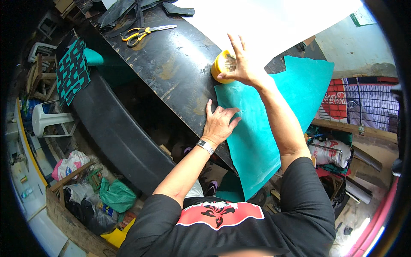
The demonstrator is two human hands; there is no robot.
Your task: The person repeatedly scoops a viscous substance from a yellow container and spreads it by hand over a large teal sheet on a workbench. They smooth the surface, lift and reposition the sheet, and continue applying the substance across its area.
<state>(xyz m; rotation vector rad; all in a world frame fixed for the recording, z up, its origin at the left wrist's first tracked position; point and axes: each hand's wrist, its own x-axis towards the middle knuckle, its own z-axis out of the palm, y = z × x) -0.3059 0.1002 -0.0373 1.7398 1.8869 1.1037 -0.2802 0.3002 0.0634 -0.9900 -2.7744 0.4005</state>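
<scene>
A teal sheet (pixel 265 132) lies partly on the dark table (pixel 184 68) and hangs over the near edge toward my body. My left hand (pixel 219 123) rests with fingers spread where the sheet's left edge meets the tabletop. Further out, my right hand (pixel 247 66) is at a small yellow tub (pixel 217 64). Its thumb overlaps the tub's near side, while the other fingers stretch upward, apart from the thumb. Something brownish shows inside the tub. Whether the palm presses on it is hidden.
Yellow-handled scissors (pixel 138 37) lie at the far left of the table, near dark scraps (pixel 120 17). A large white sheet (pixel 274 21) covers the far side. Left stand a long black curved piece (pixel 115 124) and a white stool (pixel 49 119). Bags (pixel 117 195) crowd the lower left.
</scene>
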